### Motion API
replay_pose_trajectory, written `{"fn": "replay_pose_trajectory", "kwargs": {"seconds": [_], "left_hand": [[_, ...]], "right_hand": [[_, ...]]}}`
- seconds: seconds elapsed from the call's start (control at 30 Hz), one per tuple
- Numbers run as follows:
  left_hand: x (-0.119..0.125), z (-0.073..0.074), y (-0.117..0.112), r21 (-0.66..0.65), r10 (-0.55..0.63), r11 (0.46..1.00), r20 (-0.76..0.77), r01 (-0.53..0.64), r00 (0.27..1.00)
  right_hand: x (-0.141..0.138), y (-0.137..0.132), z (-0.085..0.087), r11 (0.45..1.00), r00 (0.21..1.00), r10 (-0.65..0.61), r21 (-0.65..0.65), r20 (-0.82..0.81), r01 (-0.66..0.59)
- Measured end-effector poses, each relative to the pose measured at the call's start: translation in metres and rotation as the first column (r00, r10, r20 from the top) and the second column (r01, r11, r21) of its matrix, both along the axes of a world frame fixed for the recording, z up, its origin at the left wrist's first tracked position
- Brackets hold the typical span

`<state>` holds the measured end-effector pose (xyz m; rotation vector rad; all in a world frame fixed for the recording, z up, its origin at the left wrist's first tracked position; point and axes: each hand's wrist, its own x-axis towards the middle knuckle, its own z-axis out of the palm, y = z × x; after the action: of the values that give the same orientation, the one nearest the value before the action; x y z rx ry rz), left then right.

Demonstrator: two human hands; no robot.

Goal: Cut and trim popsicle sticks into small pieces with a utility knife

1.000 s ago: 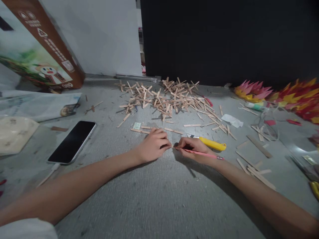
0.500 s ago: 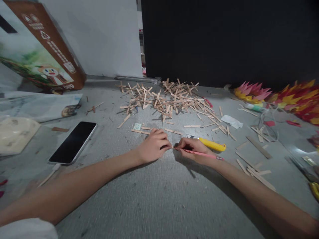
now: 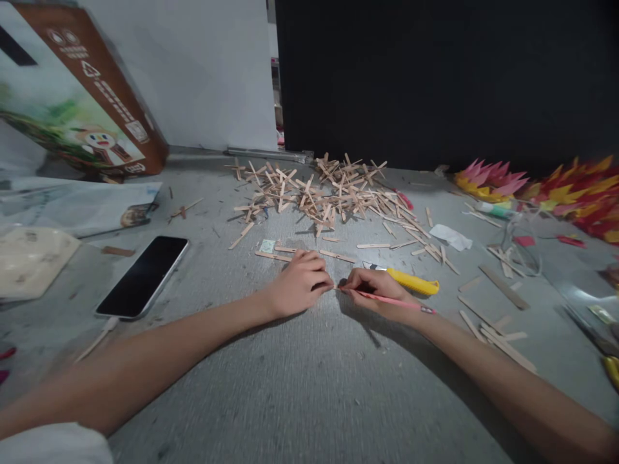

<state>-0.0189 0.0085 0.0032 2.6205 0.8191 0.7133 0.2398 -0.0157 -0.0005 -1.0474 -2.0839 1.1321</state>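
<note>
My left hand (image 3: 298,283) rests on the grey table with its fingers curled and pinched at the tip, holding something small that I cannot make out. Right beside it, my right hand (image 3: 374,285) grips a thin pink pencil (image 3: 394,301) whose tip points at the spot where the two hands meet. A yellow utility knife (image 3: 411,281) lies just behind my right hand. Further back spreads a heap of wooden sticks glued into crosses (image 3: 322,190).
A black phone (image 3: 142,275) lies at the left, with a beige plate (image 3: 26,261), papers and a brown cardboard box (image 3: 82,96) beyond it. Loose wooden sticks (image 3: 493,325) lie at the right. Red, yellow and pink paper shapes (image 3: 556,183) sit far right.
</note>
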Motion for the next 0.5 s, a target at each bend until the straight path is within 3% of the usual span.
{"fn": "replay_pose_trajectory", "kwargs": {"seconds": [0.5], "left_hand": [[-0.0004,-0.0006,0.0006,-0.013,0.003,1.000,0.000,-0.003,1.000]], "right_hand": [[0.0000,-0.0001,-0.0014,1.000,1.000,-0.017,-0.006,0.012,0.017]]}}
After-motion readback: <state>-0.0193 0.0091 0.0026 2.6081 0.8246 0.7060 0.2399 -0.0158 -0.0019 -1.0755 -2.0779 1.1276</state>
